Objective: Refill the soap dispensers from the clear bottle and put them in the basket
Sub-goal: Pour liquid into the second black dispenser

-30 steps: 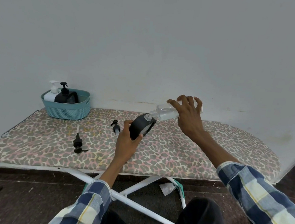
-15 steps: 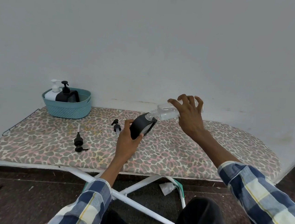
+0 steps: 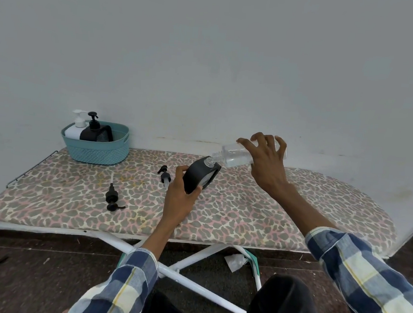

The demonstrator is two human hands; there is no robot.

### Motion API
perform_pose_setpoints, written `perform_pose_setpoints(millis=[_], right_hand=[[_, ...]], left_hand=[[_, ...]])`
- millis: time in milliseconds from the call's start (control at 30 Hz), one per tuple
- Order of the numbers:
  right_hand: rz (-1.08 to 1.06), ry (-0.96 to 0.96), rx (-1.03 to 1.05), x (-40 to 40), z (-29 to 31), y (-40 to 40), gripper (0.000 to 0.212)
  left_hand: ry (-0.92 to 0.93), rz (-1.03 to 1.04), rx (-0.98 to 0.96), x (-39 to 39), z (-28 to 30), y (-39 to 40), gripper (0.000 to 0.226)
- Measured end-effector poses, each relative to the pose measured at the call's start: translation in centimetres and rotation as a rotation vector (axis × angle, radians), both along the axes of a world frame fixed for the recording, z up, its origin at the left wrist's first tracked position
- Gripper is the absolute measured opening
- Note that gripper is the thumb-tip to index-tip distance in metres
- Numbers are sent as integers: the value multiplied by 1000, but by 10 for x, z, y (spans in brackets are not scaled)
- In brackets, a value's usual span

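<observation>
My left hand (image 3: 180, 197) grips a black soap dispenser (image 3: 199, 176), tilted to the right above the ironing board, its pump off. My right hand (image 3: 267, 164) holds the clear bottle (image 3: 235, 155) almost on its side, its threaded neck at the dispenser's opening. Two black pump heads lie loose on the board, one (image 3: 164, 176) just left of my left hand, the other (image 3: 112, 196) further left. The teal basket (image 3: 98, 150) stands at the back left with a white dispenser (image 3: 75, 128) and a black dispenser (image 3: 93, 130) in it.
The leopard-print ironing board (image 3: 270, 212) stands on white crossed legs against a pale wall. A crumpled white scrap (image 3: 235, 261) lies on the dark floor under it. My knee (image 3: 285, 303) is below the board's near edge.
Both hands, the dispenser and the bottle have stayed nearly still. The view has shifted slightly.
</observation>
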State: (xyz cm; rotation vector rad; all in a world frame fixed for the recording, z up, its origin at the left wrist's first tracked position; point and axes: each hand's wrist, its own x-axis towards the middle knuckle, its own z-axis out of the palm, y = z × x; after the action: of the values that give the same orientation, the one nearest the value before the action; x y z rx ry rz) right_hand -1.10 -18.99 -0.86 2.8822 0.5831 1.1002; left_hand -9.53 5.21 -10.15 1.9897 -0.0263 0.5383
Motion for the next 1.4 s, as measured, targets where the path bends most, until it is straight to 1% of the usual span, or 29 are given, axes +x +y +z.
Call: perform_pose_setpoints(millis=[167, 400, 500, 533, 600, 700, 800, 867, 967, 1067, 1133, 1200, 1333, 1400], right_hand=[[9, 38, 100, 0, -12, 2, 94], [-4, 128, 244, 0, -40, 11, 86], [15, 161, 329, 1, -56, 11, 79], [24, 185, 398, 1, -61, 11, 75], [44, 251, 608, 1, -69, 12, 70], [96, 296, 925, 3, -79, 13, 72], [199, 306, 1114, 4, -84, 12, 73], [244, 315, 1163, 2, -89, 10, 73], [244, 367, 1218, -2, -97, 5, 77], [244, 415, 1213, -4, -100, 4, 86], [243, 426, 1214, -5, -99, 4, 86], [238, 436, 1206, -5, -99, 3, 85], [221, 468, 1198, -4, -103, 2, 86], [217, 484, 1216, -3, -104, 1, 86]], left_hand=[[2, 14, -11, 0, 0, 0, 60], [-11, 44, -82, 0, 1, -1, 58], [-10, 56, -90, 1, 0, -1, 61], [-12, 56, -89, 1, 0, -1, 61], [-13, 61, -88, 1, -1, -2, 62], [8, 79, -74, 1, 0, -4, 64], [40, 101, -56, 2, 2, -5, 66], [39, 101, -42, 3, 1, -5, 66], [45, 106, -26, 4, 1, -6, 66], [49, 109, -25, 5, 1, -7, 64], [44, 122, -41, 3, 2, -8, 62], [36, 145, -97, 1, 4, -9, 55], [-1, 167, -319, 3, 3, -1, 42], [-19, 159, -394, 1, 6, 2, 38]])
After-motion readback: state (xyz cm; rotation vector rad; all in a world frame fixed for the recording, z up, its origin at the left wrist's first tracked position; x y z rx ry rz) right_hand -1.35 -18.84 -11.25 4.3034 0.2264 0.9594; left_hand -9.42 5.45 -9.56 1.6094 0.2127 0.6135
